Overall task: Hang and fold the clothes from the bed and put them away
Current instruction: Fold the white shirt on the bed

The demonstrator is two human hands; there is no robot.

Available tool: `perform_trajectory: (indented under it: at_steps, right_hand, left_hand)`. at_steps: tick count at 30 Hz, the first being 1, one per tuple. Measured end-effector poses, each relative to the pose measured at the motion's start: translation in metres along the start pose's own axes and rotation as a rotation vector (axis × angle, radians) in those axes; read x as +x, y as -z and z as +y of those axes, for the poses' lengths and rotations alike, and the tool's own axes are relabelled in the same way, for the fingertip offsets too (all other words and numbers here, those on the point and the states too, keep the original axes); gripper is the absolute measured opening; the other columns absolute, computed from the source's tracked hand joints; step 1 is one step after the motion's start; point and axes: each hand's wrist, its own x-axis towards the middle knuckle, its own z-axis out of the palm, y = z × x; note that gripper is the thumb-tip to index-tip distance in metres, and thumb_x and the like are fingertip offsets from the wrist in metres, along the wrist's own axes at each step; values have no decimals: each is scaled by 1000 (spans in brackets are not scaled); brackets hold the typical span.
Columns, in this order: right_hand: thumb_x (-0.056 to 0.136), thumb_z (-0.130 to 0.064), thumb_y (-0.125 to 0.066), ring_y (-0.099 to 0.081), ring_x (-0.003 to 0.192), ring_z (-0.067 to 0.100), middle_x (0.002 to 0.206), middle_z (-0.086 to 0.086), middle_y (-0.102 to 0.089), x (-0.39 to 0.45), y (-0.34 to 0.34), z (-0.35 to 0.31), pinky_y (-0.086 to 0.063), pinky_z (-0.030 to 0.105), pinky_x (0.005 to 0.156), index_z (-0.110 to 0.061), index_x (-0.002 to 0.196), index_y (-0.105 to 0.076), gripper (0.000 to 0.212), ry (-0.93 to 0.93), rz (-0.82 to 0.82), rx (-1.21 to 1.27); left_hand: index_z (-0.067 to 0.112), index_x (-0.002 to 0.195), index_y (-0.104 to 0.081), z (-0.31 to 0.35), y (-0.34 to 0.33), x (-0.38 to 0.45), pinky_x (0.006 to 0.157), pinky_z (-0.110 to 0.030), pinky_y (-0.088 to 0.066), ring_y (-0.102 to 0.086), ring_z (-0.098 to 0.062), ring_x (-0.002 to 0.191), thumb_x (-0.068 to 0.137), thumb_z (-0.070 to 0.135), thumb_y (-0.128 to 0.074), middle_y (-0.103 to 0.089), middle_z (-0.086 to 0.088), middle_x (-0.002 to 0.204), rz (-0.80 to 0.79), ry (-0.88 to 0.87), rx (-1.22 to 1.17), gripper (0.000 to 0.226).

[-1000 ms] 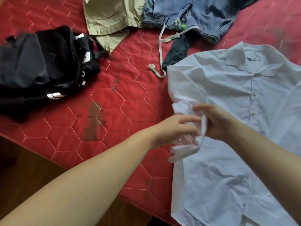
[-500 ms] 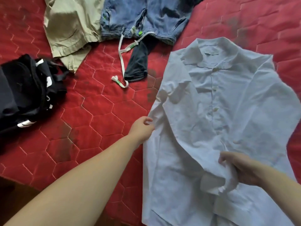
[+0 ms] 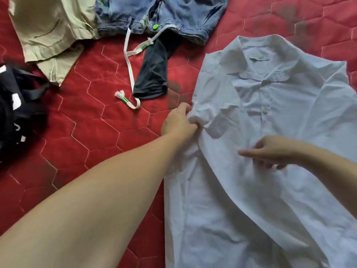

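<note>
Two hands work one white shirt at the bed's near right: the left hand grips bunched cloth at its left side, the right hand hovers loose-fingered, holding nothing. Folding looks begun; next, probably tuck that side inward. Farther: one black garment, one dark garment, one khaki piece, one denim piece.
</note>
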Motion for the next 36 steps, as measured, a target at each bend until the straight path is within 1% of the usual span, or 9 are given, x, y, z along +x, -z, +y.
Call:
perform_trajectory:
  at_steps: [3,6,10,15,20,22,28,32,36]
  right_hand:
    - [80,-53,-69,-62,82,19,98,4,-66,31,17,-34,-46,29,69,-17,104,-64,44,199,489,320]
    - [73,-55,-74,-61,100,20,114,5,-61,59,30,-65,-50,36,86,-18,122,-57,64,279,584,457]
    - [72,-52,-77,-65,84,19,92,0,-67,78,43,-98,-50,29,68,-15,102,-64,49,250,393,460]
    - [93,-28,-61,-72,70,15,80,4,-75,74,45,-139,-57,24,62,-7,96,-69,23,232,-160,920]
    - [97,-38,-46,-72,86,21,99,9,-75,76,41,-152,-52,34,81,-7,110,-68,40,141,-287,1148]
    - [97,-38,-45,-71,92,25,108,11,-72,78,39,-152,-54,35,83,-5,120,-64,44,113,-308,1216]
    - [94,-42,-50,-66,83,20,96,5,-71,85,29,-139,-50,31,82,-12,109,-68,37,163,-389,1181]
    - [75,-53,-71,-59,74,17,94,4,-64,86,26,-126,-49,28,70,-20,107,-67,46,293,-447,905]
    - [70,-34,-85,-66,77,19,97,9,-70,73,22,-107,-54,26,67,-13,86,-76,28,308,-561,633]
  left_hand:
    - [24,100,-64,-2,4,13,78,-38,-51,-61,-25,91,76,16,-57,-69,1,97,-36,-92,-1,27]
    - [17,88,-74,-20,14,26,76,-37,-51,-64,-24,87,79,11,-59,-72,-1,86,-46,-88,-121,18]
    - [17,98,-72,-42,30,35,84,-38,-57,-70,-23,89,86,-2,-56,-74,-6,91,-311,103,-556,28]
    - [22,114,-62,-49,49,39,65,-27,-56,-65,-14,79,76,-8,-57,-68,0,87,-484,197,-827,48]
    - [42,149,-13,-52,52,30,84,-24,-52,-57,-13,99,61,19,-76,-44,-2,125,-431,-226,-249,111]
    - [45,151,-3,-49,50,27,85,-27,-50,-55,-15,101,64,19,-76,-35,2,127,-439,-324,-97,117]
    - [29,115,-60,-57,40,30,76,-46,-49,-57,-22,87,74,34,-46,-59,0,94,89,-327,-136,44]
    - [34,101,-47,-63,40,22,66,-46,-50,-57,-28,77,72,32,-37,-54,1,91,150,-350,-145,31]
    - [28,87,-53,-64,37,21,65,-38,-45,-50,-17,69,80,12,-54,-55,4,78,140,-239,-287,18]
